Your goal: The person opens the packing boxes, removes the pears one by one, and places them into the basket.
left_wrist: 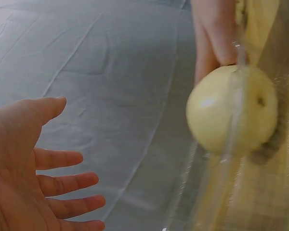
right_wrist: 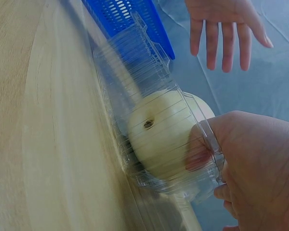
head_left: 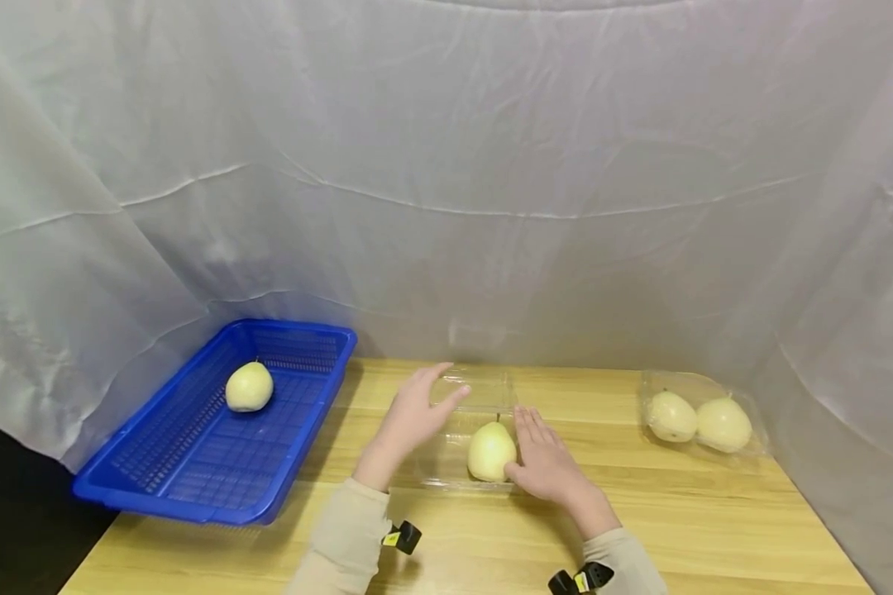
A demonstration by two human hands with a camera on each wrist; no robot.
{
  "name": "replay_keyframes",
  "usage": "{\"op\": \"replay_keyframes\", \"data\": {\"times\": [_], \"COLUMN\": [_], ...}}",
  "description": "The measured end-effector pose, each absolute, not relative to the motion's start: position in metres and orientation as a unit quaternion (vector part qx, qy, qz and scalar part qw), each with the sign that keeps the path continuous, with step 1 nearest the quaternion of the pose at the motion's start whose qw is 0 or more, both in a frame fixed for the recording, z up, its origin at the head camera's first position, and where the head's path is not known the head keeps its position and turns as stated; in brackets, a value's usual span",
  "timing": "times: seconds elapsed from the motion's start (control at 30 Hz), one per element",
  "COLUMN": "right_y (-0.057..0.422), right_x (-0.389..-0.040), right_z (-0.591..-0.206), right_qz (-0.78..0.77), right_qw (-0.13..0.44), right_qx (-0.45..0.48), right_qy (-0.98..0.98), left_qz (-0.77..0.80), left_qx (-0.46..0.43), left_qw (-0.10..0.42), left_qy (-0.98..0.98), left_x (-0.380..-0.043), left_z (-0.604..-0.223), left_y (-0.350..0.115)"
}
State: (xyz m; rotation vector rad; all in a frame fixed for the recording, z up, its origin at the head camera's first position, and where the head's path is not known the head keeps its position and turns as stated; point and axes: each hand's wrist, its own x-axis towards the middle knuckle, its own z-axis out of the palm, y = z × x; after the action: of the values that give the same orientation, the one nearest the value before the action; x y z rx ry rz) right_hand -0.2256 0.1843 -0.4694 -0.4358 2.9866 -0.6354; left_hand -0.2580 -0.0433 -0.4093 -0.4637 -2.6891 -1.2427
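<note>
A pale yellow pear sits stem-up in the right part of an open clear plastic container. My right hand grips the container's right wall. Its thumb reaches inside beside the pear, while the other fingers lie outside the wall, partly hidden. My left hand hovers above the container's left side, fingers spread and holding nothing. In the left wrist view, a gap separates the left hand from the pear.
To the left stands a blue plastic basket with one pear inside. At the far right, another clear container holds two pears. A grey-white cloth hangs behind the wooden table.
</note>
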Motion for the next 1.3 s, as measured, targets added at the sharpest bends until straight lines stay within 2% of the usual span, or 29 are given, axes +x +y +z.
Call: {"op": "replay_keyframes", "data": {"times": [0.6, 0.87, 1.3], "right_y": [0.185, 0.187, 0.185], "right_x": [-0.227, -0.226, -0.228], "right_z": [-0.472, -0.475, -0.472], "right_qz": [-0.204, -0.215, -0.194], "right_qw": [0.021, 0.012, 0.028], "right_qx": [-0.144, -0.153, -0.142], "right_qy": [0.968, 0.964, 0.97], "left_qz": [-0.385, -0.36, -0.336], "left_qx": [-0.158, -0.155, -0.154], "left_qw": [0.003, -0.005, -0.005], "left_qy": [-0.909, -0.92, -0.929], "left_x": [-0.249, -0.248, -0.245], "left_z": [-0.442, -0.458, -0.466], "left_y": [-0.009, 0.002, 0.008]}}
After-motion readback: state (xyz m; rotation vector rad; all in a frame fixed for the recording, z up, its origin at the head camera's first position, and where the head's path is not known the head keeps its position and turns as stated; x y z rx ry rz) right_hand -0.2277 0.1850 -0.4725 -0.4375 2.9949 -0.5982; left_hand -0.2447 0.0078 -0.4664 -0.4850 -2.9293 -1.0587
